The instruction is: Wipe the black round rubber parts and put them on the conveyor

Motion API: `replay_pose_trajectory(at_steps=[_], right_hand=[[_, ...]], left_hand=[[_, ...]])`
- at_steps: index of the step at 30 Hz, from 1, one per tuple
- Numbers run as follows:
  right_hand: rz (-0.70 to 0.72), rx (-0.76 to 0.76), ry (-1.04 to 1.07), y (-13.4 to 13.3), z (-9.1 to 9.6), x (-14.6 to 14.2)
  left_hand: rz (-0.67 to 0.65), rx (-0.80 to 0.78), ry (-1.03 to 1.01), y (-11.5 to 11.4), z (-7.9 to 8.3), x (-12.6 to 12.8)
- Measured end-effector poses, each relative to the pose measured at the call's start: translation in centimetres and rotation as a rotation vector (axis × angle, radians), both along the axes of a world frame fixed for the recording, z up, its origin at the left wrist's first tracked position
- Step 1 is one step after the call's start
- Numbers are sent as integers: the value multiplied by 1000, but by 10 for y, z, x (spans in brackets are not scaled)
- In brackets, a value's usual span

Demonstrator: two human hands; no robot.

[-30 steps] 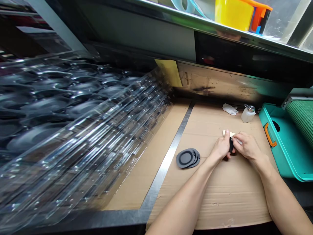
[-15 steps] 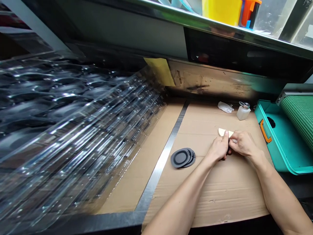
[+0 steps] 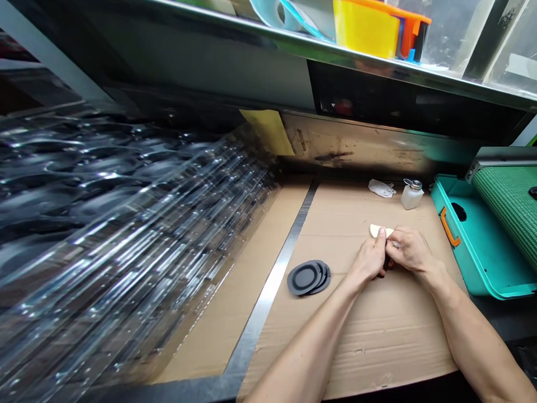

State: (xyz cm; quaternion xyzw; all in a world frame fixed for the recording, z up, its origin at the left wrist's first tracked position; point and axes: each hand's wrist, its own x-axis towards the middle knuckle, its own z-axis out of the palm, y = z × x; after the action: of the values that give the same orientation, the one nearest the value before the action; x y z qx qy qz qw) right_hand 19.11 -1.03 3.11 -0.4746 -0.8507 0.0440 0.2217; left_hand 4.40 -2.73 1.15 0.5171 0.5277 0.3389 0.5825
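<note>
My left hand [image 3: 371,257] is closed round a small dark piece [image 3: 387,259], mostly hidden by the fingers. Close against it, my right hand [image 3: 408,249] is closed too, its fingertips pinched at the same spot; what they hold there I cannot make out. A flat cream-coloured piece with a rounded end [image 3: 376,230] lies just beyond the thumbs, partly covered by the hands. To the left of my left forearm rests a small overlapping stack of dark grey oval pads [image 3: 305,278], each with a raised ring.
Stacked clear plastic trays [image 3: 168,235] fill the left side. Behind my hands are a crumpled white cloth [image 3: 381,188] and a white pump bottle [image 3: 412,196]. A teal bin [image 3: 490,268] with an orange handle stands at right, beside a green conveyor belt [image 3: 507,196]. Cardboard [image 3: 356,336] covers the table.
The view has shifted slightly, so everything sits a little further left and lower. Both hands stay together in nearly the same pose.
</note>
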Motion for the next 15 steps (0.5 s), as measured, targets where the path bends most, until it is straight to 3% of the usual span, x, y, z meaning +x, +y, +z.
replay_pose_trajectory(at_steps=[5, 9, 15], right_hand=[[1, -101, 2, 0, 2, 2], [21, -46, 47, 0, 3, 2], [-1, -128, 33, -1, 7, 3]], left_hand=[[5, -2, -18, 0, -1, 0], [5, -8, -44, -1, -1, 1], [0, -3, 2, -2, -1, 2]])
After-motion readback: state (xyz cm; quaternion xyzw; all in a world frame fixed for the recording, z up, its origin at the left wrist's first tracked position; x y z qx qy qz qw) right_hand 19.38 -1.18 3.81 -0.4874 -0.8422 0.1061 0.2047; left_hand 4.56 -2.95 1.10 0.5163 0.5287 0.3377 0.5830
